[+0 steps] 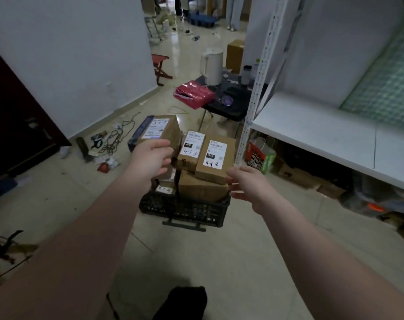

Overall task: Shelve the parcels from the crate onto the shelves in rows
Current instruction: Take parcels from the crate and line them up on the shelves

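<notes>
left hand (150,158) holds parcel (164,127), right hand (247,184) beside crate (185,211).

Both forearms were bare to the picture's edge, as were the left hand (150,158) and right hand (245,183). Nearer than the black lattice plastic crate (185,210), a black fabric-covered limb (181,303) showed.

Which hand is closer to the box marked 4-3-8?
Right. The right hand is at the near right corner of the 4-3-8 box; the left hand is past the 4-3-5 box, at the leftmost box.
</notes>
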The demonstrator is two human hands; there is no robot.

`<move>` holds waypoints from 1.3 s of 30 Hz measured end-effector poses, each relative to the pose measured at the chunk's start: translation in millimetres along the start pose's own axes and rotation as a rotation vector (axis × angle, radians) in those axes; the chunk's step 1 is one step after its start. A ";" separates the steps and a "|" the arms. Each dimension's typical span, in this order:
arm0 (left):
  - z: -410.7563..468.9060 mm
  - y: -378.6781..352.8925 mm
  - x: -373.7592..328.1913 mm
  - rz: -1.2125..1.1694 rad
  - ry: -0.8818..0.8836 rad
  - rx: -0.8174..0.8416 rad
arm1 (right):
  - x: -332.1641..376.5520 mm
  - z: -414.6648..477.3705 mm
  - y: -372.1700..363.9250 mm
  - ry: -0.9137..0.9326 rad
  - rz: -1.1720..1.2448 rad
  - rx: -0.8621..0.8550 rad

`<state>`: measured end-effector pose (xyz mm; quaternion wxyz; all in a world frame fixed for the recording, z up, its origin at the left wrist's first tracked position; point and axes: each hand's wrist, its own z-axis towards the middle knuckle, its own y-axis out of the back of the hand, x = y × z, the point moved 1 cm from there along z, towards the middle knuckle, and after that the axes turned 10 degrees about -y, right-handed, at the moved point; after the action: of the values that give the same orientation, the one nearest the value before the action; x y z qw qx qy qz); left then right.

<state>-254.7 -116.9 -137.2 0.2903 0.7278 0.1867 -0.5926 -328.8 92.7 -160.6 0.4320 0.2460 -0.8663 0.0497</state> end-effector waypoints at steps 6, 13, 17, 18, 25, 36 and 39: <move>107.6 10.2 19.5 0.066 -0.023 -0.118 | 51.5 84.6 -23.6 -0.028 -0.055 -0.039; 234.2 45.2 47.5 0.336 0.078 -0.047 | 103.8 190.1 -94.8 -0.129 -0.040 -0.001; 281.4 61.1 74.2 0.390 0.265 -0.014 | 111.4 238.8 -140.4 -0.281 -0.038 0.118; 289.7 62.6 83.7 0.379 0.312 -0.003 | 111.6 249.1 -149.2 -0.313 -0.031 0.152; 315.8 56.3 125.1 0.123 0.596 -0.025 | 91.4 312.3 -198.3 -0.562 0.116 0.329; 322.4 65.2 68.3 0.066 0.272 -0.029 | 117.6 296.3 -196.9 -0.487 0.273 0.442; 325.2 52.5 26.8 0.008 0.168 0.067 | 151.7 286.1 -167.5 -0.344 0.251 0.378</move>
<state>-461.5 -368.2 -194.7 0.2514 0.7851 0.1874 -0.5342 -534.1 -197.2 -242.4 0.2156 0.2177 -0.9259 0.2211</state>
